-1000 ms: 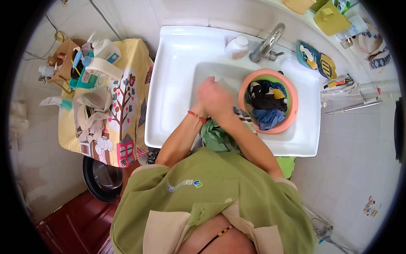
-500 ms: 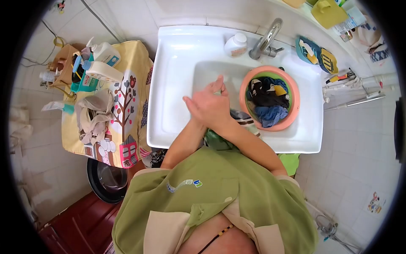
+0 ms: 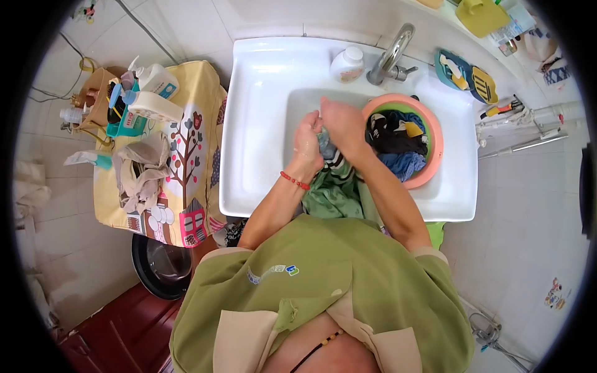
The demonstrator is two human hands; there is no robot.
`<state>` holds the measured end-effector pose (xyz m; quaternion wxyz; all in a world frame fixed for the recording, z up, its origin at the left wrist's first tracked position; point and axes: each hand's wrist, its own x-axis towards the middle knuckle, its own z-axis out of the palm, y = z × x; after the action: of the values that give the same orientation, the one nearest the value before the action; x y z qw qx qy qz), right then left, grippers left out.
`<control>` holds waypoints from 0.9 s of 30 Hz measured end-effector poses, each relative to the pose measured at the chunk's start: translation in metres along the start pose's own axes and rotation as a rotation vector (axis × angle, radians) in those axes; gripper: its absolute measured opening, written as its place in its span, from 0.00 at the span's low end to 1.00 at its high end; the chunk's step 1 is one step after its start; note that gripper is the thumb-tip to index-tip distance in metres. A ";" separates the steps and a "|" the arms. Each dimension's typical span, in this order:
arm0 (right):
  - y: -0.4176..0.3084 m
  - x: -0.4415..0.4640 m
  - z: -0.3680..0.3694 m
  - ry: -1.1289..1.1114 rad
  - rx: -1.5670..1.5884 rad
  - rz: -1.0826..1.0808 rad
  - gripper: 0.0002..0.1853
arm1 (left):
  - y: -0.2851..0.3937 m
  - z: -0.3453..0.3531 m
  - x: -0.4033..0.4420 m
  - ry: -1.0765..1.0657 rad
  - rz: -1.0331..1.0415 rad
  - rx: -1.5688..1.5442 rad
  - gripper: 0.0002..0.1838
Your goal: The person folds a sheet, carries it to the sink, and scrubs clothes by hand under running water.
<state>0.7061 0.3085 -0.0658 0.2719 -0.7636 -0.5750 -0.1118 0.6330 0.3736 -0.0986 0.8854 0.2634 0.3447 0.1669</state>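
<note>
A wet green garment (image 3: 333, 196) with a black-and-white striped band hangs over the sink's front edge against my body. Its bunched upper part (image 3: 326, 146) rises between my hands. My left hand (image 3: 307, 143), below a red beaded bracelet, presses against this cloth from the left with its fingers curled. On the other side my right hand (image 3: 344, 126) is closed around the cloth's top, its knuckles upward. Both hands are over the sink bowl (image 3: 292, 105), and their fingertips nearly meet. Part of the garment is hidden by my hands and forearms.
Right of my hands, a pink basin (image 3: 437, 155) holds dark and blue clothes (image 3: 398, 140). Behind are a white bottle (image 3: 347, 64), a faucet (image 3: 393, 56) and a soap dish (image 3: 452, 71). To the left, bottles (image 3: 152, 105) and a crumpled cloth (image 3: 143, 168) sit on a covered surface.
My hands have gone from crossed, right over left, to side by side with the cloth between them. The right moved right and up; more of the green garment now shows.
</note>
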 end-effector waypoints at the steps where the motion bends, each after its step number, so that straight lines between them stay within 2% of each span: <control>1: -0.023 -0.001 0.002 0.095 -0.030 -0.043 0.07 | -0.006 -0.002 0.006 0.041 0.212 0.175 0.14; 2: -0.046 -0.004 0.005 0.187 -0.058 -0.086 0.07 | -0.020 -0.010 0.016 0.088 0.422 0.349 0.14; 3: -0.043 -0.009 0.014 0.175 -0.066 -0.099 0.08 | -0.029 -0.013 0.019 0.137 0.631 0.525 0.13; 4: -0.040 -0.013 0.023 0.164 -0.074 -0.111 0.08 | -0.033 -0.019 0.025 0.119 0.599 0.480 0.13; 6: 0.014 -0.033 0.067 -0.057 -0.058 -0.076 0.09 | -0.028 -0.018 0.023 0.086 0.535 0.389 0.13; 8: 0.011 0.001 0.008 -0.185 0.014 0.024 0.09 | 0.016 0.024 -0.019 0.149 -0.052 -0.049 0.12; 9: 0.007 0.011 -0.012 -0.255 0.050 0.072 0.09 | 0.007 0.011 -0.006 0.098 -0.019 -0.031 0.11; 12: 0.017 0.011 -0.006 -0.172 0.040 0.150 0.08 | -0.014 -0.005 0.007 -0.338 0.205 -0.305 0.11; 16: 0.023 -0.001 0.009 -0.067 0.052 0.276 0.08 | 0.021 0.032 -0.014 0.158 0.026 -0.054 0.17; 17: 0.033 -0.005 0.000 -0.066 -0.126 0.073 0.09 | 0.023 0.019 -0.011 -0.013 0.006 -0.076 0.17; 19: 0.061 -0.025 -0.004 -0.208 0.176 -0.071 0.10 | 0.037 -0.016 0.004 -0.376 -0.019 -0.128 0.19; 20: 0.069 -0.028 -0.004 -0.285 0.326 -0.150 0.11 | 0.042 -0.018 0.003 -0.340 -0.010 -0.147 0.20; 21: 0.049 -0.019 -0.033 -0.588 0.422 0.263 0.13 | 0.047 -0.019 0.001 -0.303 -0.002 -0.165 0.22; 22: 0.050 -0.027 -0.032 -0.527 0.443 0.238 0.14 | 0.051 -0.021 0.000 -0.266 0.004 -0.181 0.24; 24: 0.061 -0.049 -0.024 -0.399 0.492 0.202 0.17 | 0.049 -0.026 -0.004 -0.211 -0.009 -0.140 0.16; 26: 0.072 -0.064 -0.020 -0.355 0.696 0.542 0.17 | 0.049 -0.019 -0.016 -0.150 -0.003 -0.003 0.11; 27: 0.075 -0.066 -0.021 -0.329 0.793 0.709 0.18 | 0.047 -0.022 -0.014 -0.193 -0.026 0.063 0.10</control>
<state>0.7584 0.2285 -0.1018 0.4662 -0.7568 -0.3155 0.3322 0.6020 0.4123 -0.0777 0.9078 0.3016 0.2662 0.1185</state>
